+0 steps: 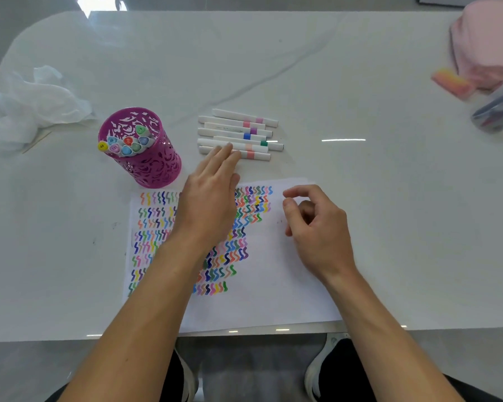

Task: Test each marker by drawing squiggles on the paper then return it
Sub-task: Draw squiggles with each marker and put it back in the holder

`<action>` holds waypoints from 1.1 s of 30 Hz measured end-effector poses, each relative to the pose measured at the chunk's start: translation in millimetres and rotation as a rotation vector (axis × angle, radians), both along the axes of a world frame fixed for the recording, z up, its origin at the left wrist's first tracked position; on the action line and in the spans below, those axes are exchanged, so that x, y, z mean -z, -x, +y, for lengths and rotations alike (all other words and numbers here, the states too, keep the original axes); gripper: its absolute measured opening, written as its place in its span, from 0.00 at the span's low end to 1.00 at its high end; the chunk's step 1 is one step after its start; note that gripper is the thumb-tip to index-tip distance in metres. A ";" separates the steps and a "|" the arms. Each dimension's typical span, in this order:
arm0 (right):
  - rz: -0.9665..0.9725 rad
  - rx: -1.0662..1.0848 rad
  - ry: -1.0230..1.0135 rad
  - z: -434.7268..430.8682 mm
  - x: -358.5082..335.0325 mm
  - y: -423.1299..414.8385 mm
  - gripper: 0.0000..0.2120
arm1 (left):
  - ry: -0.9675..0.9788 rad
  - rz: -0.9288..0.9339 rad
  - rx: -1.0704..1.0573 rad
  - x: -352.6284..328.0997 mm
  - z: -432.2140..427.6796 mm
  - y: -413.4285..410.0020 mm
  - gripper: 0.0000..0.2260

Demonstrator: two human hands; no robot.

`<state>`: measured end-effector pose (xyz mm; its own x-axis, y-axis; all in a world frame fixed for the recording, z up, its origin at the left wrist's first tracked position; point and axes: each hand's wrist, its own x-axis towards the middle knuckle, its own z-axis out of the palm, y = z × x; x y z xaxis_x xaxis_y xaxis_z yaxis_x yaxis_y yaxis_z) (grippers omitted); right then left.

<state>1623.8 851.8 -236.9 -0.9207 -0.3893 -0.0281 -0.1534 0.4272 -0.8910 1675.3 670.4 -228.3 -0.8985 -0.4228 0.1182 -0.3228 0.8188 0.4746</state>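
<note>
The loose white markers with coloured bands (246,124) lie side by side in a small group on the white marble-look table (331,82), just beyond the far edge of the paper and to the right of the cup. Their bands are pink, purple, blue, green and peach, and the bodies point left to right. The left hand (209,195) reaches to this group with straight fingers held close together. Its fingertips rest on the left ends of the two nearest markers, and it grips nothing. The right hand (317,227) hovers over the right part of the paper with loosely curled fingers, thumb and forefinger a little apart, and it holds nothing.

The white sheet of paper (273,285) lies at the near edge of the table. Rows of squiggles in many colours (230,256) fill its left half. The left hand and forearm lie across the middle of these rows and hide part of them.

The magenta metal cup with cut-out pattern (140,158) stands just beyond the far left corner of the paper. It holds more markers with round coloured caps (127,142) that lean to the left.

A crumpled white plastic wrap (32,103) lies at the far left. At the far right are a pink cloth (488,44), an orange-pink block (450,82) and a clear pouch (500,111).
</note>
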 end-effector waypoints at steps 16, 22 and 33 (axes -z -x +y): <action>-0.002 -0.062 -0.061 4.6 2.9 2.4 0.02 | 0.113 -0.013 -0.026 20.6 9.9 10.8 0.26; -0.038 -0.090 -0.055 5.9 -1.7 3.0 0.03 | 0.119 0.078 -0.169 9.0 7.3 9.4 0.17; -0.041 -0.093 -0.049 5.1 -4.0 3.9 0.03 | 0.114 0.128 -0.268 6.0 7.0 8.6 0.06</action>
<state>1619.9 856.9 -233.0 -0.8782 -0.4706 -0.0858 -0.1587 0.4558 -0.8758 1666.7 677.4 -234.3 -0.7316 -0.6201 0.2831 -0.4780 0.7628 0.4355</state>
